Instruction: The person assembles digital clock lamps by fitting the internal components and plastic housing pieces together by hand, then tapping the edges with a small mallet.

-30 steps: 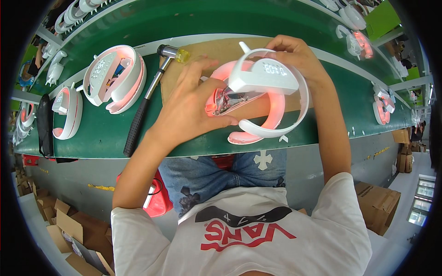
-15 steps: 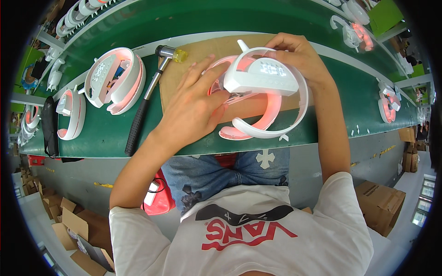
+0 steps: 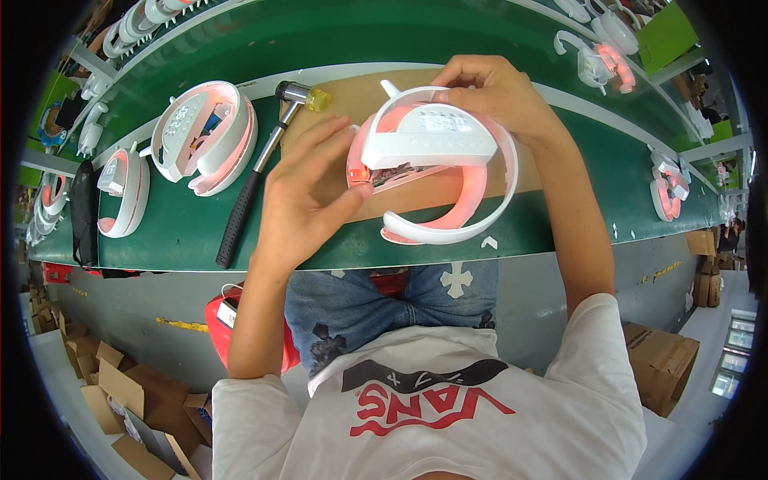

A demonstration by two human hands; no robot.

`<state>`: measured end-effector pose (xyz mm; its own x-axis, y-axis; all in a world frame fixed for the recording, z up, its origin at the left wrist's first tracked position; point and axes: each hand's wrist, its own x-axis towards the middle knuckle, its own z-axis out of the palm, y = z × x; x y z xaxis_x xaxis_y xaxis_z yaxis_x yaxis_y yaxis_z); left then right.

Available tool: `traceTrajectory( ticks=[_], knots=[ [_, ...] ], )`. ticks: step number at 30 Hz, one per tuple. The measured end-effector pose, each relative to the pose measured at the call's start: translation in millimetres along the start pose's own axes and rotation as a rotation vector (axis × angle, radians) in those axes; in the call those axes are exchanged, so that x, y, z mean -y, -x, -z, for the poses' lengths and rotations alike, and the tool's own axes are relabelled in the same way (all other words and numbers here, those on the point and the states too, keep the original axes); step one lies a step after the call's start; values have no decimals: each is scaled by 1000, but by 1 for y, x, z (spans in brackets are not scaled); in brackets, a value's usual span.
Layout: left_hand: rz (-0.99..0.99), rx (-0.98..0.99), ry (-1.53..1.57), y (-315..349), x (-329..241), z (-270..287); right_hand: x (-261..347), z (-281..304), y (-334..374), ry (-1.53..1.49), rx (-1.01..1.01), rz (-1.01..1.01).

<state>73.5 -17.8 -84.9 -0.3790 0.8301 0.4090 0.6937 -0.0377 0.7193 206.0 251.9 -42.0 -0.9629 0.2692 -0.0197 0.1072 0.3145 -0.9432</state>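
A white ring-shaped clock lamp (image 3: 436, 148) with a lit digital face and a pinkish glowing inner band stands over a cardboard sheet. Its two ring parts sit apart, and wires and small parts show in the gap under the face. My right hand (image 3: 496, 96) grips its far upper rim, fingers bent round the edge. Beside the lamp's left edge, my left hand (image 3: 308, 188) has its fingers stretched and its thumb apart. That thumb tip meets the lower left of the ring, near a small orange part (image 3: 360, 174).
A hammer (image 3: 264, 160) with a yellow head lies left of the cardboard sheet (image 3: 344, 92). Two similar lamps (image 3: 204, 136) (image 3: 124, 192) stand farther left by a black pouch (image 3: 86, 216). White scraps (image 3: 490, 242) lie near the green bench's front edge. More lamp parts (image 3: 668, 188) are at right.
My left hand has drawn back left from the lamp's gap, its fingers opening out. The lamp has shifted slightly left and turned a little, with my right hand still on its rim.
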Motion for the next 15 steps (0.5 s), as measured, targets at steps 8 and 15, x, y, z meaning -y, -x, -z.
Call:
traceTrajectory(
  ticks=[8, 15],
  knots=[
    [-102, -21, -28, -12, -10, -25, 15, -13, -8, 231, 63, 112],
    [-36, -125, -35, -4, -9, -32, 31, -15, 76, 780, 17, 694]
  ],
)
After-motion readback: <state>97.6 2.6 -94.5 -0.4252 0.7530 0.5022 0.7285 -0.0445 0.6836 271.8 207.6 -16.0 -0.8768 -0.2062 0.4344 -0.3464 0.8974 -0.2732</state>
